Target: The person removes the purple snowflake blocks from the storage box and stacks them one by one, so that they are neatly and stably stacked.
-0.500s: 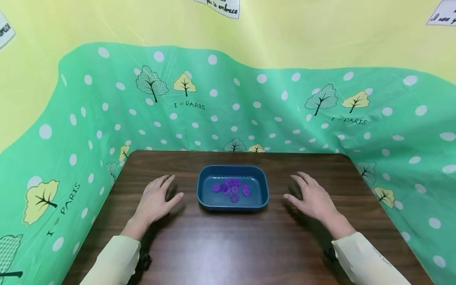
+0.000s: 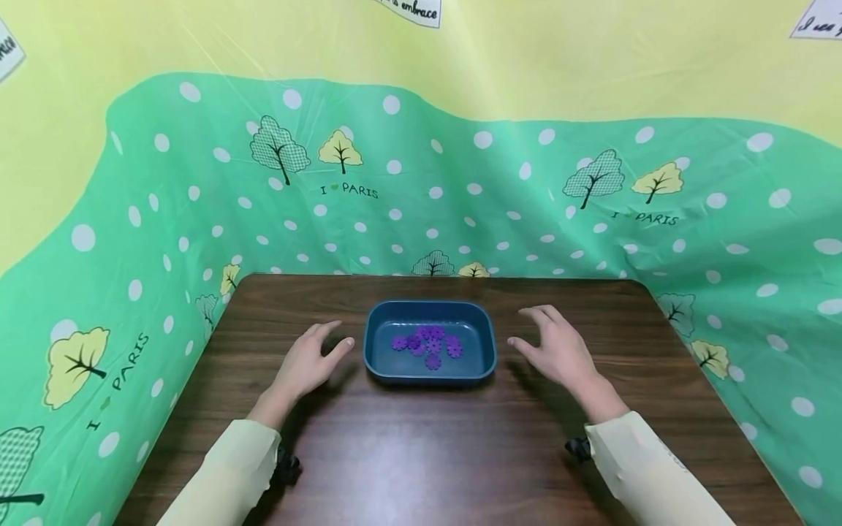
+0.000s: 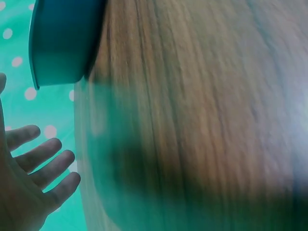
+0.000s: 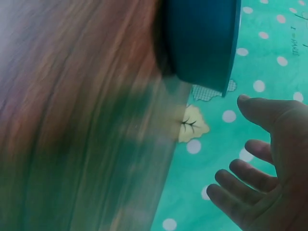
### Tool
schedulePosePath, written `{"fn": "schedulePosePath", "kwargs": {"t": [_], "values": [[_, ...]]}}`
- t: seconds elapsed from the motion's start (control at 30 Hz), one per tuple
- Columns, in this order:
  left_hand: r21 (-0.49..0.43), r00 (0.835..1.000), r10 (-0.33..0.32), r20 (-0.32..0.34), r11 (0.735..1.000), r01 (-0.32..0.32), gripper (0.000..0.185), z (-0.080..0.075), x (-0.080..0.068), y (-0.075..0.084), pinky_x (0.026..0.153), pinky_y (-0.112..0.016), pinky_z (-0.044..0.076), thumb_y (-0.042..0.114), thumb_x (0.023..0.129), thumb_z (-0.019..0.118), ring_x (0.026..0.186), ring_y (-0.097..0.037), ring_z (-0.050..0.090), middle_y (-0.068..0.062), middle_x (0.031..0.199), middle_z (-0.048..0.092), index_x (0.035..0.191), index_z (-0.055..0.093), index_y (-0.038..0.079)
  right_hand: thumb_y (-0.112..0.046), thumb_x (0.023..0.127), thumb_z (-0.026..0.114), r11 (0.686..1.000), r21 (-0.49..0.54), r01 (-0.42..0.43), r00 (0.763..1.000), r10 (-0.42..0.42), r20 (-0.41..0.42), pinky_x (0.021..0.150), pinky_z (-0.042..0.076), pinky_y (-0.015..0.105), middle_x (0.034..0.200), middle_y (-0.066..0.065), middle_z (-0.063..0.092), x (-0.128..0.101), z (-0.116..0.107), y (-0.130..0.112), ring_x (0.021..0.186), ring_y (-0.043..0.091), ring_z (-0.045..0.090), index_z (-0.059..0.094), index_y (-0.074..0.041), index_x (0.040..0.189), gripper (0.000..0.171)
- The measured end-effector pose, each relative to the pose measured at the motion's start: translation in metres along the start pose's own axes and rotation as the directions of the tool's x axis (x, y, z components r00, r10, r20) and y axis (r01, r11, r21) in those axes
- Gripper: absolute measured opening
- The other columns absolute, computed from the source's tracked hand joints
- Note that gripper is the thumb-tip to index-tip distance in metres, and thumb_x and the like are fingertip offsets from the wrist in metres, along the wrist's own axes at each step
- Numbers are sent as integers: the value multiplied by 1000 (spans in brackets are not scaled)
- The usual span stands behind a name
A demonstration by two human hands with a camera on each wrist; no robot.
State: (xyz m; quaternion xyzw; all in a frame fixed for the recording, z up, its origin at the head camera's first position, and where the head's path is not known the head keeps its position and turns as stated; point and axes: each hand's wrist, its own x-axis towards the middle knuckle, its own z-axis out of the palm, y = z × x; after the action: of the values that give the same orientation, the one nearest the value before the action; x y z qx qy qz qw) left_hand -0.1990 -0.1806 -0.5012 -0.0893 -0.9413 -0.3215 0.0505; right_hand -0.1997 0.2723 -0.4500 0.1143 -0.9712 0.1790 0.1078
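The left hand (image 2: 308, 365) and the right hand (image 2: 558, 351) hover just above the counter (image 2: 434, 446), one on each side of a blue tray (image 2: 388, 365). Both are released, fingers spread and relaxed, holding nothing; neither touches the tray, though each thumb points in toward its nearer wall. The wrist views bear this out: bare palms, the tray's outer wall close by.

The tray sits near the middle of the counter, toward the far edge, with a small heap of purple flower-shaped pieces (image 2: 427, 342) on its floor (loose, as far as one can tell).

The likely trouble is a lopsided grip. If one hand meets the wall before the other, the tray could slide across the smooth wood or tip, and the light pieces would shift to one end or spill over the low rim. A pinch only at the rim might also let it tilt.
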Motion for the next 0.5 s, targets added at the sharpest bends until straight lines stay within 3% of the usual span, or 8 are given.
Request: {"fn": "schedulePosePath", "kwargs": {"t": [0.27, 0.5], "values": [[-128, 997, -67, 36, 989, 71, 76, 3, 8, 10, 104, -57, 41, 71, 90, 42, 128, -32, 49, -11, 140, 52, 139, 50, 15, -43, 82, 75, 1000, 16, -16, 999, 16, 41, 89, 51, 56, 129, 12, 54, 9, 4, -15, 113, 34, 57, 54, -10, 134, 66], [-262, 988, -139, 72, 953, 153, 74, 10, 15, 16, 100, -51, 47, 70, 89, 46, 120, -27, 56, -8, 131, 60, 136, 54, 13, -43, 82, 75, 997, 71, 34, 995, -40, 94, 92, 51, 54, 129, 6, 55, 16, 8, -25, 115, 30, 56, 55, -13, 135, 64]]}}
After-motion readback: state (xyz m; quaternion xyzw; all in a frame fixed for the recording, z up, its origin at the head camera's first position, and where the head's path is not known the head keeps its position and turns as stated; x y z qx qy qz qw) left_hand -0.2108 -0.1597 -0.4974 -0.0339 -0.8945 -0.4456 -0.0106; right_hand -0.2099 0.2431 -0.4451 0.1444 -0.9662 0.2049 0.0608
